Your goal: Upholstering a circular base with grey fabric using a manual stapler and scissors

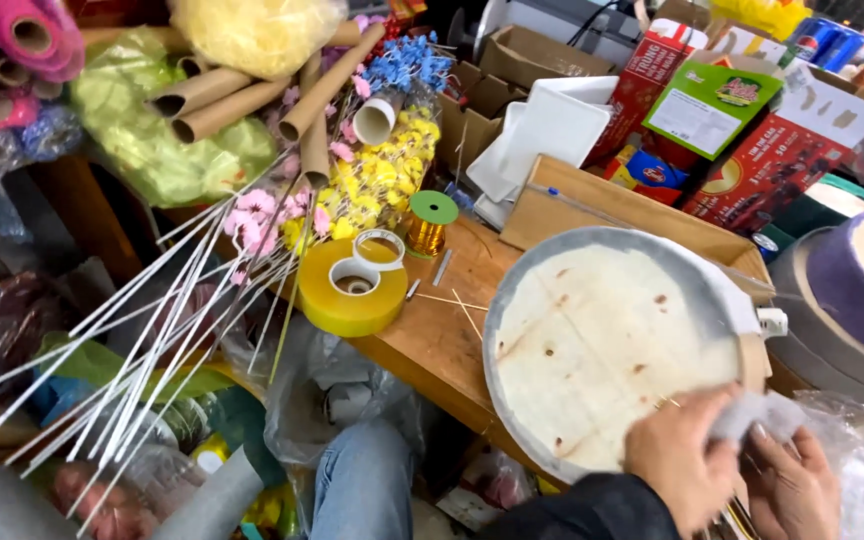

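From up here I see my left hand [680,468] and right hand [792,485] meeting at the near rim of the round pale wooden board with a grey padded edge [602,345], which lies flat on the brown wooden tabletop [432,345]. Both pinch a small wad of soft white-grey fabric [752,415] — the left with its fingers curled over the wad, the right gripping it from beneath.

I judge the fabric light, limp and easily stretched, best held close to the edge where it wraps. The board looks stiff and fairly light, knotty and smooth on its face; the rim nearest my hands is the place to grip it.

Well beyond the left hand sits a wide roll of clear yellowish tape [352,285], glossy and slick. Just past it stands a spool of gold wire with a green cap [429,222] — small, easily tipped.
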